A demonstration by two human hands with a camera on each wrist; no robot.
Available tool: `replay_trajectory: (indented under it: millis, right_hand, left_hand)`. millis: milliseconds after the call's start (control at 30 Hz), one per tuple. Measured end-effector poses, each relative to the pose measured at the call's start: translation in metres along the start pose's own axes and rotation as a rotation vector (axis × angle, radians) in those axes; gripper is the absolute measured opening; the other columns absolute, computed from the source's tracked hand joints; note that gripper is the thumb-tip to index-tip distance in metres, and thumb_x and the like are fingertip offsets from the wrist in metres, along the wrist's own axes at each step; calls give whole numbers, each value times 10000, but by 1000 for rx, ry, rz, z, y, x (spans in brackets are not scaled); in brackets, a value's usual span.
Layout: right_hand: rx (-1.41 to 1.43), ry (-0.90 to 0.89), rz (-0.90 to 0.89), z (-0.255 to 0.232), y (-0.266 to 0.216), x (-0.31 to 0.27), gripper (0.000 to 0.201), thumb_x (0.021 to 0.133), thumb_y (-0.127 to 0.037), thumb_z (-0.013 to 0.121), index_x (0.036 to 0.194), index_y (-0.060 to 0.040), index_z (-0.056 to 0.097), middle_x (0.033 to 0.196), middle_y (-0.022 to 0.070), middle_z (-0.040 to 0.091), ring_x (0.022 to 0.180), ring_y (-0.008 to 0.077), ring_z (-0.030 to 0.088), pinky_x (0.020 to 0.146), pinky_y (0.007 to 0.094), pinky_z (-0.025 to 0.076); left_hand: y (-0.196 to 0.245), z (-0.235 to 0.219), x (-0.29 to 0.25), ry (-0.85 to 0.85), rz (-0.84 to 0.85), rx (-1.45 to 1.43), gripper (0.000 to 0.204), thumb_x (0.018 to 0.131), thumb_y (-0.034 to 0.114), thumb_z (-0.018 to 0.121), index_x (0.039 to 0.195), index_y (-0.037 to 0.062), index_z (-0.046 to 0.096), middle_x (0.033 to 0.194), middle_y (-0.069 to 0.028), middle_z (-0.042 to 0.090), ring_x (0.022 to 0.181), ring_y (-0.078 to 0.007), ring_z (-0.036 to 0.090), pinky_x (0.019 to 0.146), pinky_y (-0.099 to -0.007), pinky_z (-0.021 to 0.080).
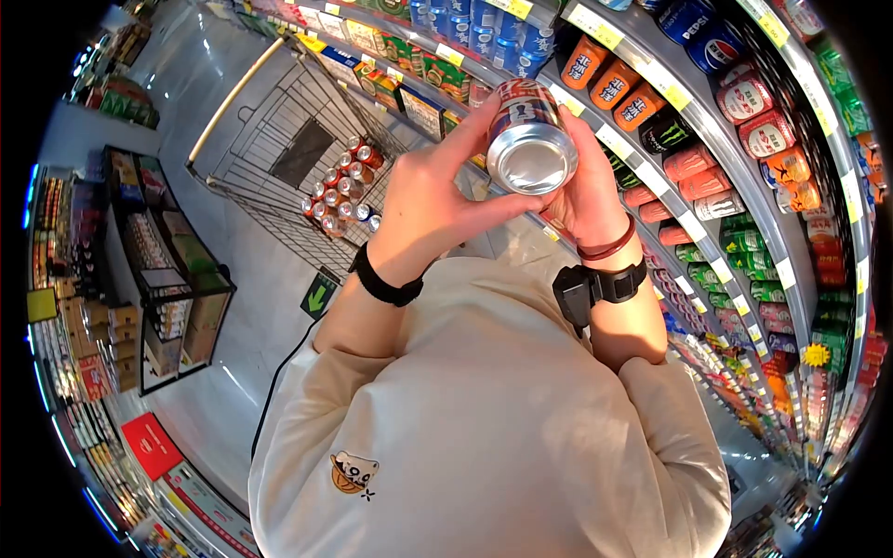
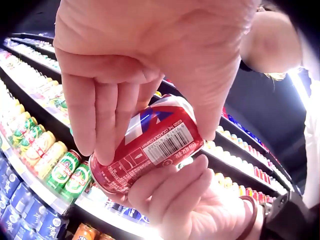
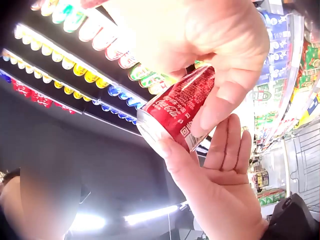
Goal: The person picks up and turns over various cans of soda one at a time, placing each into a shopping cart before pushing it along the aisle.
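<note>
A red Coca-Cola can (image 1: 530, 139) is held between both hands, its silver base turned up toward the head camera. On the left, my left hand (image 1: 430, 200) spans the can, thumb at the base rim and fingers along the far side. My right hand (image 1: 595, 177) grips it from the other side, its fingers curled against the wall in the left wrist view. That view shows the can's printed side (image 2: 150, 142) with a barcode. White Coca-Cola lettering marks the can (image 3: 175, 107) in the right wrist view, where the left thumb (image 3: 172, 152) presses near its base.
A wire shopping cart (image 1: 251, 139) stands ahead to the left, with several cans (image 1: 346, 181) grouped inside. Shelves of drinks (image 1: 707, 139) curve along the right, with orange cans (image 1: 614, 86) just beyond my right hand. A black display rack (image 1: 167, 270) stands at the left.
</note>
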State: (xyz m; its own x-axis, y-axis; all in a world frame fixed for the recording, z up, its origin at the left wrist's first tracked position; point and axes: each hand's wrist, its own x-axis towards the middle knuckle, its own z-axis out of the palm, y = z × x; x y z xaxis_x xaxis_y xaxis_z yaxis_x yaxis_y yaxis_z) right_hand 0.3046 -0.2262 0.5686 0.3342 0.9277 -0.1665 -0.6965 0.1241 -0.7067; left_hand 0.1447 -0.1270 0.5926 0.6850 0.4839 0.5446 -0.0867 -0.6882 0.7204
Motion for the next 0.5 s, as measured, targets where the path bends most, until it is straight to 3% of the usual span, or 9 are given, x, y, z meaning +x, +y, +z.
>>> replay_trajectory:
  millis: [267,500]
  right_hand:
    - [63,105,-52,19,8,24,506,1056,-467,390,1263,-28,531,866,110,712,561,203,680,439,285,570]
    - [179,149,37,28,22,30,551,1053,-488,397,1138,6,625,705,104,707,484,180,656,412,263,548]
  left_hand:
    - [-37,-16,25,-32,58,-74,921,638,398,927,1386,15,550,993,-178,738,890,-273,749,751,-355,589]
    - [-51,-36,38,-38,215,173,883,644,473,898,1308,-29,605,810,-102,730,663,-221,718,612,-318,568]
